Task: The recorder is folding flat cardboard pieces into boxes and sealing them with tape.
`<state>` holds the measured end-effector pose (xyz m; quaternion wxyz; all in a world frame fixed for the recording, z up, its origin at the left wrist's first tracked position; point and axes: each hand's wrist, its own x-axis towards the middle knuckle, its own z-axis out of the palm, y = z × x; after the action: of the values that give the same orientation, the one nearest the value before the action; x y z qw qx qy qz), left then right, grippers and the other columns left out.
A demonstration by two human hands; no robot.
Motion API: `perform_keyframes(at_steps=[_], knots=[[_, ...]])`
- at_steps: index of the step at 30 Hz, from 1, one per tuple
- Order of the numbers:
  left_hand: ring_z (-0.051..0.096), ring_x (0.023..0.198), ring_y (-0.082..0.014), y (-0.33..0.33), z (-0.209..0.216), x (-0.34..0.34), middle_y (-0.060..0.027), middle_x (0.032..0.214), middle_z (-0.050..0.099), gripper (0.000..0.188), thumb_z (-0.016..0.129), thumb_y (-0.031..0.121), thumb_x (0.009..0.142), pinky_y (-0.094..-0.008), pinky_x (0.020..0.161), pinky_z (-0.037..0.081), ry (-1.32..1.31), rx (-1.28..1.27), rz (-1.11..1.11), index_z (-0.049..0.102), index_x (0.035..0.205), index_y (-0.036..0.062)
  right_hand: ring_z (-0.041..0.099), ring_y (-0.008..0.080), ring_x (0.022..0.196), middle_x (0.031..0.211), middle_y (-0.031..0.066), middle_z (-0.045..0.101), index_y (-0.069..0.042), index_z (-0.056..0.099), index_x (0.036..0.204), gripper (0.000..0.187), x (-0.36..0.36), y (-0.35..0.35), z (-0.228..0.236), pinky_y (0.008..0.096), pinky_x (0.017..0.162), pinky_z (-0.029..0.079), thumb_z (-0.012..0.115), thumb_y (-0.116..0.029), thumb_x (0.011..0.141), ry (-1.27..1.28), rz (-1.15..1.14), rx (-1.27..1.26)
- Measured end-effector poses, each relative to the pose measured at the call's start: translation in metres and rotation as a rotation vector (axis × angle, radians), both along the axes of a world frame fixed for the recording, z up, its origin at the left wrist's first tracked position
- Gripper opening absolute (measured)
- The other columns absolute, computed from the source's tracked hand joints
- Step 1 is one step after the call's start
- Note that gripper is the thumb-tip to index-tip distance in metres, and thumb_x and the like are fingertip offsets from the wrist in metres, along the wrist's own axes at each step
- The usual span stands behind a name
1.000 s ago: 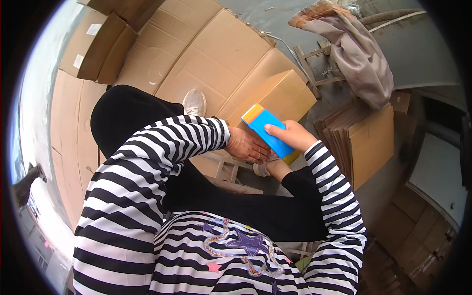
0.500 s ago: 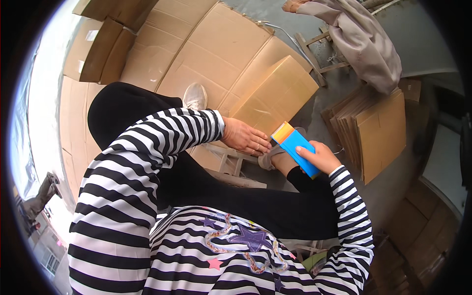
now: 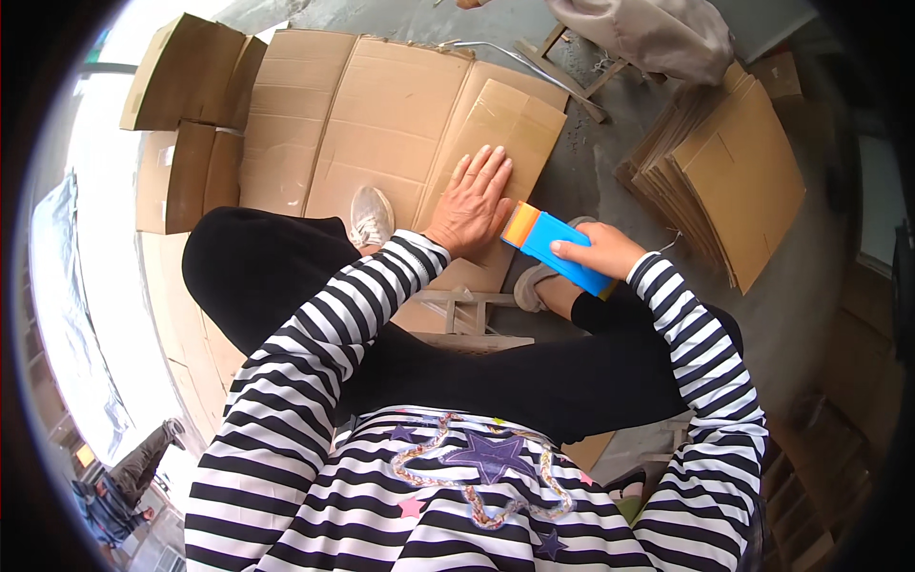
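Note:
My left hand (image 3: pixel 474 205) lies flat with its fingers stretched out on a brown cardboard piece (image 3: pixel 519 119). That piece rests on a larger cardboard sheet. In my right hand (image 3: pixel 610 250) is a blue block-shaped tool (image 3: pixel 562 253) with an orange end, gripped with the thumb on top. The orange end points toward the left hand and sits close beside its wrist and thumb, over the cardboard's near edge. What lies under the orange end cannot be made out.
Large flattened cardboard (image 3: pixel 386 114) covers the floor ahead. Folded cardboard boxes (image 3: pixel 186 76) stand at the far left. On the right leans a stack of cardboard sheets (image 3: pixel 739 181). A grey-beige cloth (image 3: pixel 658 33) hangs at the far right. A wooden frame (image 3: pixel 457 310) lies between my legs.
My left hand has moved forward and spread flat on the cardboard piece. The right hand still holds the blue tool, now turned more toward the left. The view has shifted.

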<state>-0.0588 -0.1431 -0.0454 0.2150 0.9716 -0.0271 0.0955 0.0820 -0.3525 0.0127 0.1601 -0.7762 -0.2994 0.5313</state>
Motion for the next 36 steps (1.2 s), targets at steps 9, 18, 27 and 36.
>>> perform_keyframes(at_steps=[9, 18, 27, 36], knots=[[0.022, 0.139, -0.0283, -0.005, -0.009, 0.008, -0.0152, 0.148, 0.028, 0.057, 0.043, 0.031, 0.092, -0.0421, 0.113, 0.011, 0.123, 0.166, 0.159, 0.032, 0.141, 0.0029, 0.062, 0.0250, 0.077, 0.084, 0.0162, 0.063, 0.002, 0.061, 0.094, 0.065, -0.006, -0.015, -0.021, 0.0348, 0.072, 0.048, 0.058, -0.061, 0.079, 0.051, -0.048, 0.125], [0.020, 0.139, -0.0292, -0.007, -0.009, 0.008, -0.0153, 0.148, 0.027, 0.057, 0.041, 0.031, 0.093, -0.0434, 0.113, 0.012, 0.165, 0.210, 0.147, 0.031, 0.140, 0.0017, 0.063, 0.0247, 0.082, 0.089, 0.0146, 0.065, -0.001, 0.062, 0.101, 0.062, 0.005, -0.067, -0.039, 0.0349, 0.075, 0.048, 0.061, -0.058, 0.079, 0.054, -0.093, 0.087], [0.019, 0.140, -0.0296, -0.011, -0.005, 0.007, -0.0155, 0.149, 0.025, 0.057, 0.038, 0.032, 0.094, -0.0426, 0.113, 0.009, 0.186, 0.200, 0.134, 0.028, 0.142, 0.0020, 0.065, 0.0317, 0.085, 0.092, 0.0221, 0.066, 0.003, 0.067, 0.093, 0.076, 0.008, -0.053, -0.051, 0.0370, 0.076, 0.049, 0.053, -0.069, 0.075, 0.010, -0.008, -0.064], [0.019, 0.140, -0.0290, -0.013, -0.008, 0.009, -0.0153, 0.149, 0.025, 0.058, 0.039, 0.032, 0.093, -0.0441, 0.113, 0.009, 0.168, 0.188, 0.158, 0.029, 0.142, 0.0021, 0.063, 0.0324, 0.096, 0.104, 0.0229, 0.064, 0.003, 0.067, 0.101, 0.077, 0.003, 0.018, -0.049, 0.0376, 0.085, 0.047, 0.054, -0.067, 0.073, -0.019, 0.032, -0.219]])
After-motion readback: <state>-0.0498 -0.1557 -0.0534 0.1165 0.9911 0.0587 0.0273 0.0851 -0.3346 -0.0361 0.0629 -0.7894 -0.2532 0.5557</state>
